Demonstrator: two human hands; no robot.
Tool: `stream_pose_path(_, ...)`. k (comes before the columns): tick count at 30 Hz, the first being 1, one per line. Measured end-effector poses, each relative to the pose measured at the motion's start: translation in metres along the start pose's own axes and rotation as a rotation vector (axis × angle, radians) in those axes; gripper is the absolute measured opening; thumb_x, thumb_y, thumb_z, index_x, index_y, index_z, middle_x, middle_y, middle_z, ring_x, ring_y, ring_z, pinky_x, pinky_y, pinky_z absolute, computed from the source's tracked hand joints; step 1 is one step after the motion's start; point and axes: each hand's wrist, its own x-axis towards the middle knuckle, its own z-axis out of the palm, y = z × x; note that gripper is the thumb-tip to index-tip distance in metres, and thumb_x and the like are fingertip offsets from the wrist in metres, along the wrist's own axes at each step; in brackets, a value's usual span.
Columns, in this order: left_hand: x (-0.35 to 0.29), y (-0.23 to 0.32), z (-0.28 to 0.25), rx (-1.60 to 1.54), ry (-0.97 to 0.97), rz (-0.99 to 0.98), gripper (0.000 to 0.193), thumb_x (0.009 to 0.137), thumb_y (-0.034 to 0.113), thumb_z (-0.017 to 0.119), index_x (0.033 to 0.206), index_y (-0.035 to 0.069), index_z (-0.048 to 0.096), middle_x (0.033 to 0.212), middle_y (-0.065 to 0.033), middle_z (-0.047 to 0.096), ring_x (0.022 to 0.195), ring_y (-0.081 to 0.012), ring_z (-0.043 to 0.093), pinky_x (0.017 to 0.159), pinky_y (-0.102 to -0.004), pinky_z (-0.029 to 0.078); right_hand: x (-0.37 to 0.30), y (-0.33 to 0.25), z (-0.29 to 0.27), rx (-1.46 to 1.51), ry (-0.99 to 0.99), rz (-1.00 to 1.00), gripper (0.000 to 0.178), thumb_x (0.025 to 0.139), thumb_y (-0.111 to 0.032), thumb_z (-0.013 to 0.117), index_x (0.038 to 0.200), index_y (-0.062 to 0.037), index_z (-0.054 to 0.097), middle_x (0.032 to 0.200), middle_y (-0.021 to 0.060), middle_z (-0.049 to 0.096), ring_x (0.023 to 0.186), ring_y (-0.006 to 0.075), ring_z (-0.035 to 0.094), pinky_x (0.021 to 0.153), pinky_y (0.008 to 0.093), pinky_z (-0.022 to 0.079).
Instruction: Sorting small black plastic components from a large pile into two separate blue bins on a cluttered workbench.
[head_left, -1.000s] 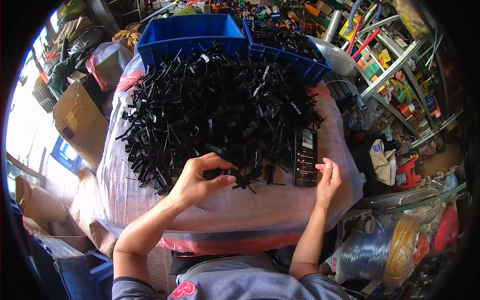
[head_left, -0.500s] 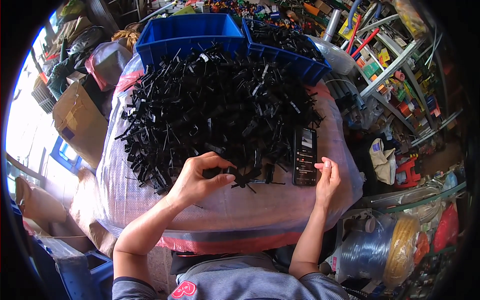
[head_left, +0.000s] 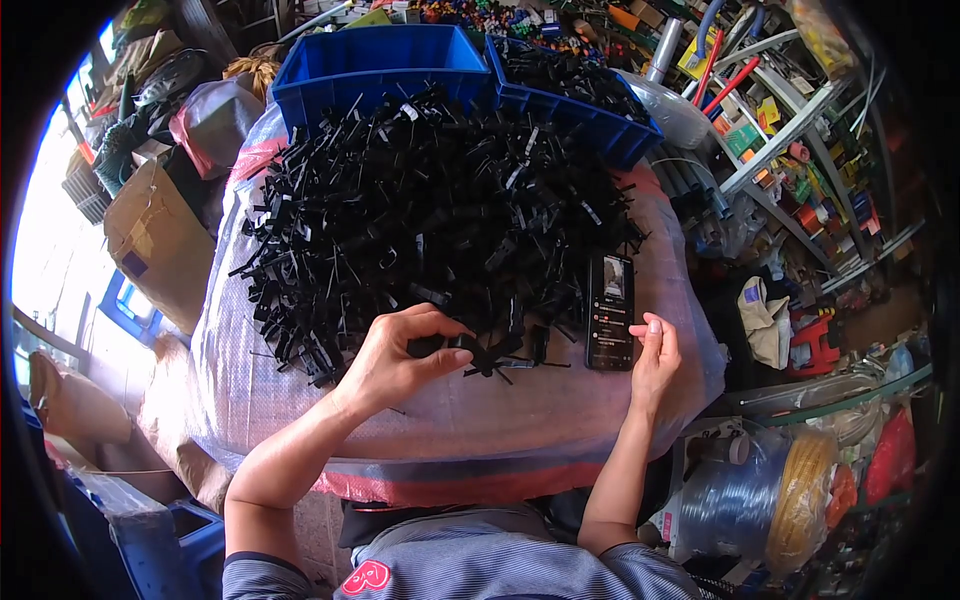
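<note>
Above the pale woven sheet point(head_left: 480, 420), my right hand point(head_left: 657, 368) lay loosely bent and released, just beside the phone point(head_left: 609, 312). My left hand point(head_left: 395, 355) curled its thumb and forefinger by the black parts point(head_left: 488, 360) at the heap's near edge, though whether it gripped one I couldn't tell. Beyond the heap point(head_left: 430, 220) stood two blue bins point(head_left: 370, 92).

On a pale woven sheet point(head_left: 480, 420), a pile of black parts point(head_left: 440, 220) spreads before two far blue bins point(head_left: 340, 92). The left hand's grip point(head_left: 398, 352) curls at its near edge; the right hand's grip point(head_left: 657, 365), loosely bent, is just beside a phone point(head_left: 609, 315).
</note>
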Motion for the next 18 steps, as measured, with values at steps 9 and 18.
stream_pose_path(9,-0.0004,0.0009,0.0008,0.009,0.000,0.018,0.025,0.075,0.014,0.070,0.095,0.000,0.065,0.083,-0.0072,0.059,0.072,-0.0137,0.057,0.063,-0.0250,0.046,0.0003,0.0001,-0.0002,0.006,0.028,-0.006,0.024,0.095,-0.020,0.047,0.098,-0.0002,0.060,0.073,0.0060,0.064,0.070,0.0115,0.055,0.070,0.0254,0.043)
stream_pose_path(18,-0.0002,0.0025,0.0009,-0.016,-0.001,-0.002,0.024,0.075,0.012,0.070,0.095,-0.001,0.065,0.084,-0.0066,0.059,0.072,-0.0125,0.058,0.063,-0.0236,0.046,0.0007,-0.0014,0.0009,0.014,0.026,-0.007,0.024,0.095,-0.020,0.047,0.098,0.0001,0.060,0.073,0.0071,0.064,0.071,0.0124,0.057,0.070,0.0256,0.044)
